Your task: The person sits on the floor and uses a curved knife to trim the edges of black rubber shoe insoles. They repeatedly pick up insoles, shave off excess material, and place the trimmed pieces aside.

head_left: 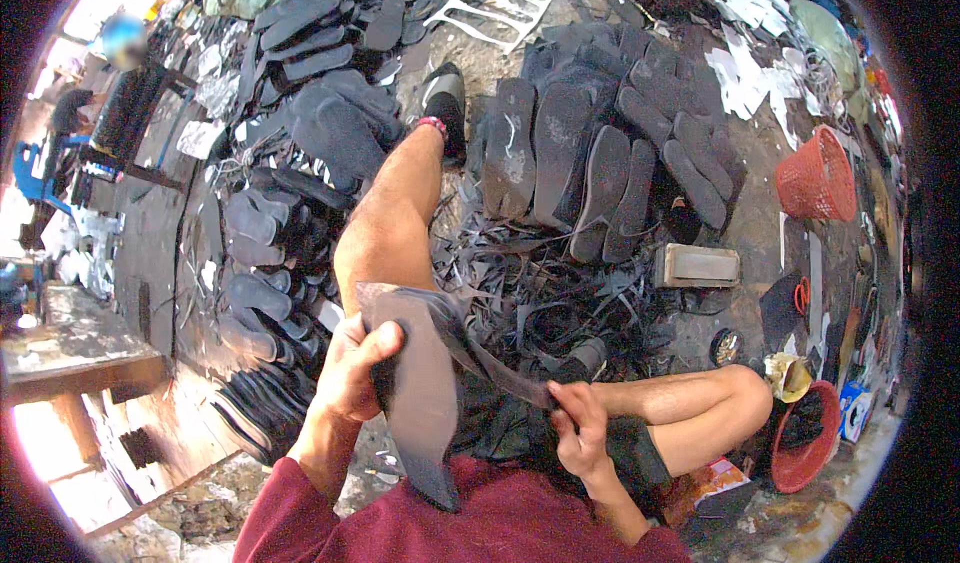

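Note:
My left hand (pixel 360 363) grips a flat, dark grey shoe-sole piece (pixel 420 393), thumb on top, its pointed end hanging toward my maroon sweater. Behind it are further thin dark layers; how many is hidden. In my right hand (pixel 580 425), fingers and thumb pinch the tip of a thin dark curved sole piece (pixel 505 378), seen nearly edge-on. This piece runs up to the left behind the flat one, and I cannot tell whether they are joined. Both hands are above my lap, over a heap of black offcut strips (pixel 500 263).
Piles of dark soles (pixel 600 183) lie beyond my legs. More stacked soles (pixel 255 313) stand at the left. To the right are a whetstone-like grey block (pixel 698 266), a red basket (pixel 815 175), orange-handled scissors (pixel 801 295) and a red tub (pixel 808 473). A wooden bench (pixel 85 363) stands far left.

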Demonstrator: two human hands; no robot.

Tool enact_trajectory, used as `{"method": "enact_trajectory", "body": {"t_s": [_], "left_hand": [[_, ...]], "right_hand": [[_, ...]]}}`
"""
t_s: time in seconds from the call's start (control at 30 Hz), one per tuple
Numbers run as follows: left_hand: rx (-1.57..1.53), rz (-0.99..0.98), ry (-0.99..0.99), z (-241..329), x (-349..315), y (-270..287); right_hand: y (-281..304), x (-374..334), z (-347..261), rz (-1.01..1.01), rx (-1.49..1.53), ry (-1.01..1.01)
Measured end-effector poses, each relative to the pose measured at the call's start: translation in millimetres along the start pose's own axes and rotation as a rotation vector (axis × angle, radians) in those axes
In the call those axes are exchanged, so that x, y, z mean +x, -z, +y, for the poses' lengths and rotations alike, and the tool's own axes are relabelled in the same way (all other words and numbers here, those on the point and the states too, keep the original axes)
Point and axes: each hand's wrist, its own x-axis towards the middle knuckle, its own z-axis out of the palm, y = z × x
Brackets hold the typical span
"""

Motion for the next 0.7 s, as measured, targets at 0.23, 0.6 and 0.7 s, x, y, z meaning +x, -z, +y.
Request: {"method": "enact_trajectory", "body": {"t_s": [0.23,0.6,0.7], "left_hand": [[0.209,0.012,0.023,-3.0,-2.7,-5.3],[0.443,-0.153,0.14,7.8,4.0,-18.4],[0.473,-0.239,0.158,4.4,7.8,-24.7]], "right_hand": [[42.5,70.6,-17.2,-0.237,-0.16,0.144],[66.6,190.1,-68.8,-0.728,-0.31,0.267],[49.1,210.7,-74.3,-0.84,-0.298,0.282]]}}
